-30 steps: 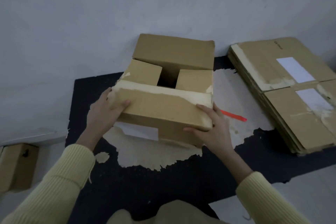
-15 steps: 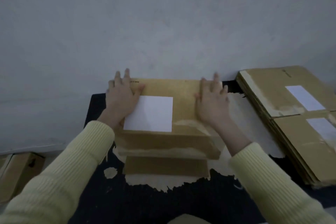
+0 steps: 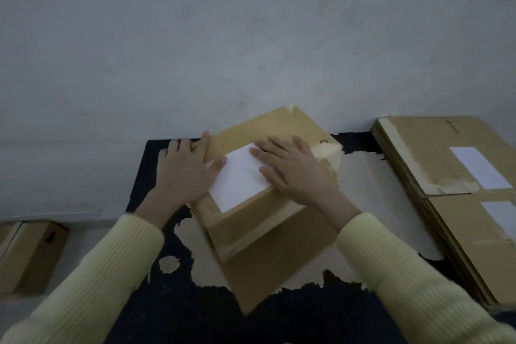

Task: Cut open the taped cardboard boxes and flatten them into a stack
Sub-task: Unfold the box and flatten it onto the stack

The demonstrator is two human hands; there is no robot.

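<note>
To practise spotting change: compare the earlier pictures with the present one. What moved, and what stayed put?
The cardboard box, open and upright a second ago, was pressed flat and has now swung askew, one corner toward the wall. The right hand lies flat on its white label; the left hand has shifted to its left edge. The stack of flattened boxes and the black mat stayed put.
</note>
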